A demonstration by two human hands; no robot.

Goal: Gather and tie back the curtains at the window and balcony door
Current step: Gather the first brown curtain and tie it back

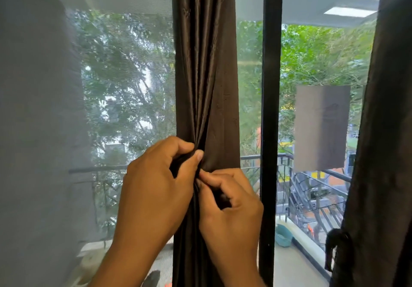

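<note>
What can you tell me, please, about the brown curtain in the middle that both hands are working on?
The brown curtain is dark, satiny fabric with a slight sheen, hanging in vertical folds in front of the window, just left of the black frame post. It is gathered narrow at the pinch point, and its folds fan out above. The left hand grips the bunched folds, and the right hand pinches the fabric just below. No tie-back is visible.

A gathered dark brown satin curtain (205,74) filled the middle, both hands pinching its folds. Grey mesh screen (100,86) closed off the left side. A black vertical door frame (270,108) stood just right of it, with another dark curtain (383,153) blocking the far right.
</note>
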